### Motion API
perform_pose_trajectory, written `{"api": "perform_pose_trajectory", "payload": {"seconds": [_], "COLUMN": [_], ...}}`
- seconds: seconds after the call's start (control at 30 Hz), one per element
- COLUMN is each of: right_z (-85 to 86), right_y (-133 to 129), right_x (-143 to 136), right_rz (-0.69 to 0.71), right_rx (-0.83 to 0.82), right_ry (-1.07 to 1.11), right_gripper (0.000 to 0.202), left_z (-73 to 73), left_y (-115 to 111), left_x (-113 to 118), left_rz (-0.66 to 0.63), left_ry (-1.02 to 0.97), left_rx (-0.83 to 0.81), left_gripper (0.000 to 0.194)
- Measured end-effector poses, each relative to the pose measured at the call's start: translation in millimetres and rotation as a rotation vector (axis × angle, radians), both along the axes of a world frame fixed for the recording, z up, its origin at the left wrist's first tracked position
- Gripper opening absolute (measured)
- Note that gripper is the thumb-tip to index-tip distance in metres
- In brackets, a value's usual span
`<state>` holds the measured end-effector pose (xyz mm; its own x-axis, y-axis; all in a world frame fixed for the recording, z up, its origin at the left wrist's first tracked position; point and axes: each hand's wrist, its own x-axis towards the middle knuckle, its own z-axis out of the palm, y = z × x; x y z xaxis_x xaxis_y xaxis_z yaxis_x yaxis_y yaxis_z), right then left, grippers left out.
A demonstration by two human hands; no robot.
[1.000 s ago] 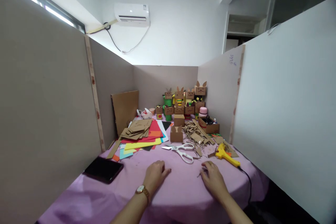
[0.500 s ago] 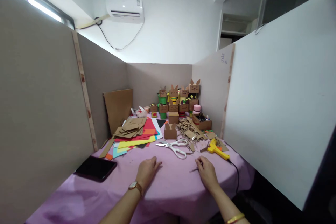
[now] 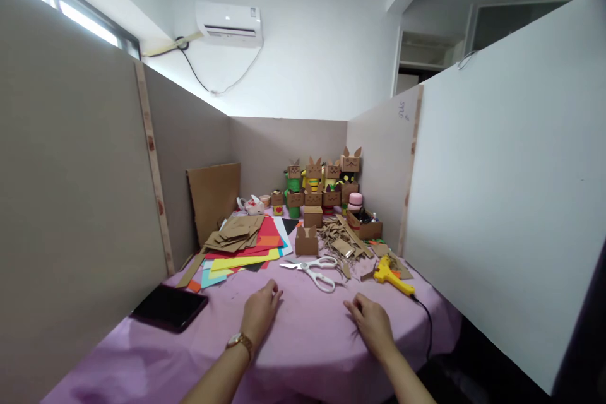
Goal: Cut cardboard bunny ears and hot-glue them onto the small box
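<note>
My left hand (image 3: 260, 310) rests on the pink tablecloth (image 3: 303, 341), its fingers loosely bent and apart, with nothing visible in them. Across from it, my right hand (image 3: 370, 322) has its fingers curled inward near the cloth. A thin dark sliver shows beneath that hand, too faint to name. Between and beyond the hands lie open white-handled scissors (image 3: 318, 273), blades to the left. Just behind them stands a small cardboard box with two pointed ears (image 3: 307, 243). A yellow hot glue gun (image 3: 394, 278) lies to the right of my right hand.
Coloured paper (image 3: 246, 260) and stacked cardboard pieces (image 3: 237, 233) lie at left, near a black tablet (image 3: 170, 308). Cardboard scraps (image 3: 338, 238) sit right of centre. Cardboard animal figures (image 3: 313, 196) stand behind. The glue gun's cord (image 3: 430, 322) hangs off the right side.
My left hand has drawn slightly left and its forefinger is less stretched out. My right hand has shifted a little nearer me; the thin sliver beside it now lies under it.
</note>
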<state>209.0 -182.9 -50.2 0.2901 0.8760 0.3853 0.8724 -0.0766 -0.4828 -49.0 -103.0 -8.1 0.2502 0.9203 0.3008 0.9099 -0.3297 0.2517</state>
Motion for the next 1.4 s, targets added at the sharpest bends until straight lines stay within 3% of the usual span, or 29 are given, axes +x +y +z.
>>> {"api": "perform_pose_trajectory", "payload": {"seconds": [0.2, 0.3, 0.4, 0.57, 0.8, 0.97, 1.07, 1.23, 1.3, 1.4], "right_z": [-2.8, 0.3, 5.7, 6.8, 0.1, 2.1, -0.7, -3.5, -2.4, -1.0], "right_y": [-1.6, 2.1, 7.1, 8.7, 9.3, 12.0, 9.6, -5.9, -9.6, -5.0], "right_x": [2.8, 11.8, 38.6, 101.1, 150.2, 144.6, 111.9, 48.4, 38.3, 44.7], "right_rz": [-0.025, 0.002, -0.113, -0.364, -0.353, -0.361, -0.212, 0.275, 0.384, 0.458], "right_rx": [0.083, 0.143, 0.186, 0.09, 0.013, 0.094, 0.16, 0.098, 0.049, -0.039], "right_ry": [0.08, 0.079, 0.014, -0.138, -0.237, -0.171, -0.108, 0.019, 0.035, 0.103], "right_gripper": [0.039, 0.033, 0.021, 0.028, 0.014, 0.021, 0.022, 0.02, 0.023, 0.033], "left_z": [-3.5, -1.1, 2.2, 5.2, 5.7, 5.8, 4.6, 2.9, 3.2, 3.7], "left_y": [4.0, 4.5, 6.2, 8.5, 7.9, 8.4, 8.3, 7.2, 6.2, 4.1], "left_x": [-1.2, -1.6, -2.3, -3.1, -1.4, -0.2, -0.6, -0.6, -0.4, -0.4], "left_rz": [0.01, 0.01, 0.016, 0.019, 0.008, 0.021, 0.03, 0.048, 0.057, 0.069], "left_ry": [-0.03, -0.04, -0.049, -0.051, -0.043, -0.047, -0.055, -0.063, -0.064, -0.068], "left_rx": [-0.012, -0.012, -0.023, -0.046, -0.067, -0.072, -0.075, -0.092, -0.097, -0.094], "left_gripper": [0.023, 0.023, 0.023, 0.021, 0.019, 0.019, 0.02, 0.023, 0.023, 0.024]}}
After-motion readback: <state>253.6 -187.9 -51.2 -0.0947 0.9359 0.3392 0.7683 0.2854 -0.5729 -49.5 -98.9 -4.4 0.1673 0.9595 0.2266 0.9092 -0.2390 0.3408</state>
